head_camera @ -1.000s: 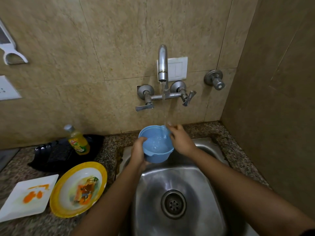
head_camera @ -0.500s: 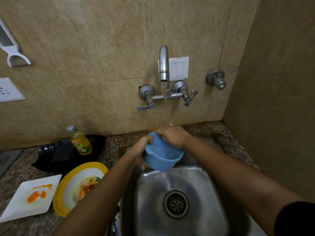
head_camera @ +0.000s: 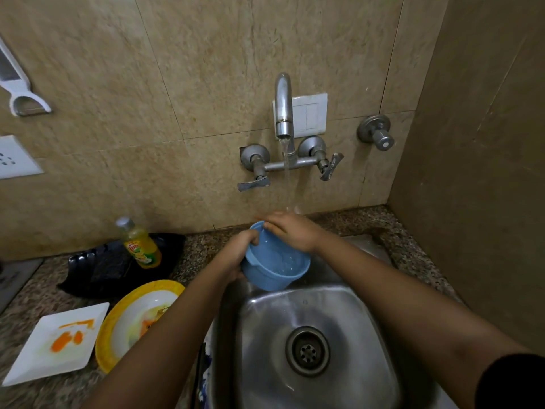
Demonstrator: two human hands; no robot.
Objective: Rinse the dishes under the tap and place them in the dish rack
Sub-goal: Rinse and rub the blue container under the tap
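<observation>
Head camera: a blue bowl [head_camera: 275, 267] sits in the middle of the frame, held in the air over the back edge of the sink [head_camera: 348, 302]. It tips a little, and water shines inside it. The left hand [head_camera: 237, 256] grips the bowl's left rim, with its fingers curled over the edge. The right hand [head_camera: 293, 233] lies on the far rim, its fingers stretched out flat and a bit blurry. Water runs down from the tap [head_camera: 283, 104] above and lands right by the right hand. The round drain [head_camera: 307, 351] is lower down in the sink.

On the table [head_camera: 200, 246], left of the sink, lies a yellow plate [head_camera: 129, 317] with food bits on it. Just left of it is a white square plate [head_camera: 44, 361] with orange smears. Behind them a yellow soap bottle [head_camera: 141, 246] stands on a black tray [head_camera: 103, 270].

On the wall, a white switch [head_camera: 312, 113] sits behind the tap and a white peeler [head_camera: 20, 93] hangs in the upper left.
</observation>
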